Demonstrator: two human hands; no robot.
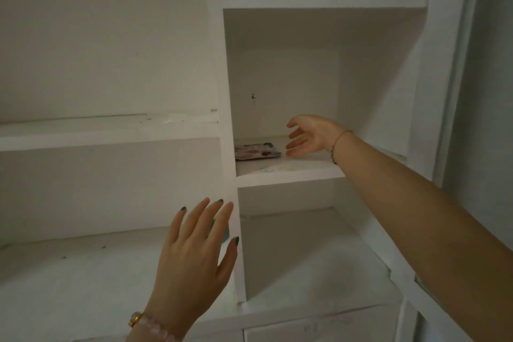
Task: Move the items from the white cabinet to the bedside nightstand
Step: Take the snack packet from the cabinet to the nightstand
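Head view: flat patterned item on shelf of white cabinet, just left of right hand, open-fingered, empty. Left hand lower, well apart, fingers spread, empty.

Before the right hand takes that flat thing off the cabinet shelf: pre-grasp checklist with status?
1. Right hand empty, fingers spread: ok.
2. Flat multicoloured item lying on the shelf, just left of the fingertips, not gripped: ok.
3. Nothing between hand and item: ok.
4. Left hand open and free, in front of the divider: ok.
5. Item rigid or floppy: cannot tell.
6. Nightstand in view: not ok.
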